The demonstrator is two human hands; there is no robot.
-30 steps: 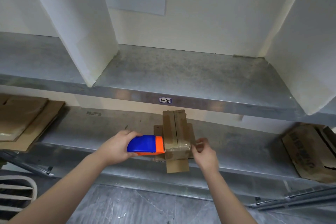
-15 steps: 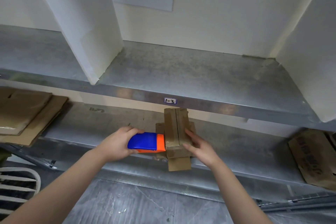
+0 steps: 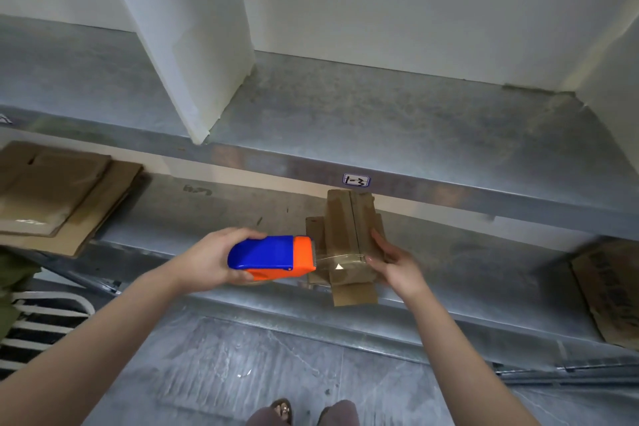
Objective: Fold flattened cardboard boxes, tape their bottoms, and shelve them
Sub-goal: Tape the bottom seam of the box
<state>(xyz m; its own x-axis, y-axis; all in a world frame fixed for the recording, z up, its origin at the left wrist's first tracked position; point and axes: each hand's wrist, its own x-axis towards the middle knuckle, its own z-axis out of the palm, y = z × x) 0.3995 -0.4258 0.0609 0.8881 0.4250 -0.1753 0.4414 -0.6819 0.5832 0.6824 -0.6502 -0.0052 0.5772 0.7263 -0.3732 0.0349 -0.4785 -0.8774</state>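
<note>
A small folded cardboard box point(image 3: 347, 232) stands bottom-up at the front edge of the lower metal shelf point(image 3: 466, 273), its bottom flaps meeting in a centre seam. My left hand point(image 3: 211, 258) grips a blue and orange tape dispenser point(image 3: 271, 257) just left of the box. A strip of clear tape point(image 3: 340, 259) runs from the dispenser's toothed end across the near end of the box. My right hand point(image 3: 394, 261) rests against the box's right side, fingers straight, one fingertip on the tape's end.
Flattened cardboard sheets point(image 3: 58, 197) lie stacked at the lower shelf's left end. Another flattened box point(image 3: 608, 290) lies at its right end. The upper shelf point(image 3: 380, 121), labelled 1-3, has white dividers. My feet show at the bottom on the grey floor.
My right hand moved from the box's near end onto its right side. The dispenser has drawn away to the left, and a strip of tape now spans the box.
</note>
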